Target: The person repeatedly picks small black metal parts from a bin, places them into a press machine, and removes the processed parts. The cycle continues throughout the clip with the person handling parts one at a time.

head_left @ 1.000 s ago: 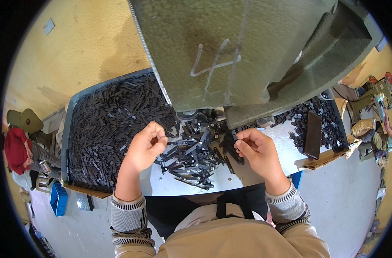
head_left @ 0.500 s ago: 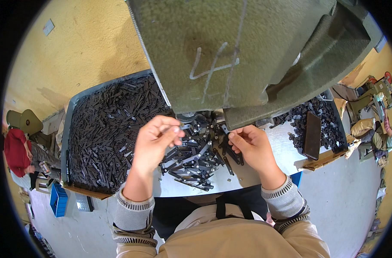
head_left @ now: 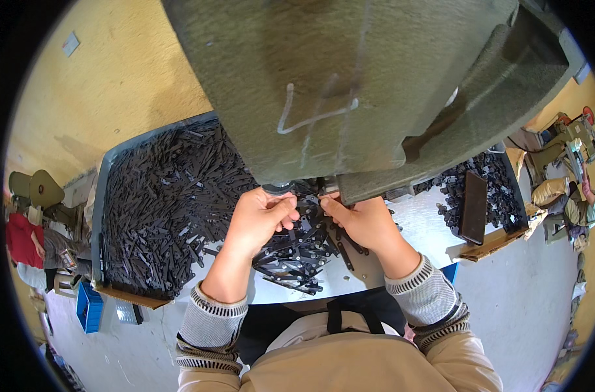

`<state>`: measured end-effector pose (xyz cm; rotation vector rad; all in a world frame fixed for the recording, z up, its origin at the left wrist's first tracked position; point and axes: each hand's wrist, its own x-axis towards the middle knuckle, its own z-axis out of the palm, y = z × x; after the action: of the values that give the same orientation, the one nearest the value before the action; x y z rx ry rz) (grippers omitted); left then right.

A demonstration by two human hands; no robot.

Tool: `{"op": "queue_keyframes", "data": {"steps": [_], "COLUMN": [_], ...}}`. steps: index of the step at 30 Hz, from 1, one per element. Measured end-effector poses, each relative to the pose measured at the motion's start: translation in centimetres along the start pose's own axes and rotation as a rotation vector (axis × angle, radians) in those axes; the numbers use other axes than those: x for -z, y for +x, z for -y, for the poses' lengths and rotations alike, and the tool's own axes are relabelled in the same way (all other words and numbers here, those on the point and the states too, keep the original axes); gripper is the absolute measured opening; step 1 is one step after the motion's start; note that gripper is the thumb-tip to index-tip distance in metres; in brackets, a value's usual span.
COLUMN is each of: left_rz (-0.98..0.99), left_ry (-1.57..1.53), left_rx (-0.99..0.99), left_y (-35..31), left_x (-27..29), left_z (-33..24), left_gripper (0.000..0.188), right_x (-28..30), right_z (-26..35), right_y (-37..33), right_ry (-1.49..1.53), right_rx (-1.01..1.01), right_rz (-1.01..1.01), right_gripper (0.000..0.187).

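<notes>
A large olive-green machine head [head_left: 310, 85] hangs over the work spot and hides part of it. Beneath its left lower edge, my left hand [head_left: 261, 219] is closed in a pinch; what its fingertips hold, if anything, is too small to make out. Under the machine's front edge, my right hand [head_left: 363, 225] pinches a dark flat metal strip, mostly hidden by fingers and machine. Between and below both hands lies a loose pile of dark metal strips [head_left: 294, 261], some joined by round shiny rivets, on a pale metal tabletop [head_left: 408, 228].
At left stands a big tray [head_left: 101, 215] heaped with black strips [head_left: 160, 202]. Another heap of small black parts [head_left: 500, 189] lies at right, with a dark phone [head_left: 474, 208] before it. A blue crate [head_left: 89, 307] is on the floor. Other people sit at far left and far right.
My left hand has moved right, nearer the machine's lower edge. My right hand has moved left and inward, taking the strip under the machine. The view has shifted slightly.
</notes>
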<state>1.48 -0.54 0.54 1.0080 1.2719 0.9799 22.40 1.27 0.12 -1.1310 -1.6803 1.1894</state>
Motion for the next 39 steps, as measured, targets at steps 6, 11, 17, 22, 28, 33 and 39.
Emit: {"op": "queue_keyframes", "data": {"steps": [6, 11, 17, 22, 28, 33, 39], "left_rz": [-0.024, -0.002, 0.002, 0.002, -0.026, -0.158, -0.258], "left_ry": [-0.029, -0.015, 0.010, 0.007, -0.062, -0.231, -0.187], "left_rx": [0.020, 0.021, 0.007, -0.008, -0.050, -0.209, -0.424], "left_y": [0.0, 0.2, 0.4, 0.1, -0.1, 0.0, -0.4], "left_x": [0.3, 0.4, 0.4, 0.4, 0.6, 1.3, 2.3], "left_z": [0.2, 0.4, 0.4, 0.3, 0.3, 0.6, 0.3], "left_gripper": [0.013, 0.013, 0.012, 0.008, 0.013, 0.004, 0.009], "right_x": [0.0, 1.8, 6.6, 6.3, 5.0, 2.4, -0.1], "right_z": [-0.1, 0.6, 1.2, 0.0, 0.4, 0.9, 1.4], "right_y": [0.9, -1.2, -6.6, -10.2, -8.8, -2.8, 1.6], "right_ry": [-0.154, -0.252, -0.326, -0.591, -0.382, -0.257, -0.460], "right_rx": [0.128, 0.094, -0.024, 0.018, 0.029, 0.151, 0.313], "right_rz": [-0.015, -0.044, -0.127, -0.120, -0.083, 0.033, -0.021], "right_gripper": [0.013, 0.012, 0.014, 0.012, 0.008, 0.008, 0.016]}}
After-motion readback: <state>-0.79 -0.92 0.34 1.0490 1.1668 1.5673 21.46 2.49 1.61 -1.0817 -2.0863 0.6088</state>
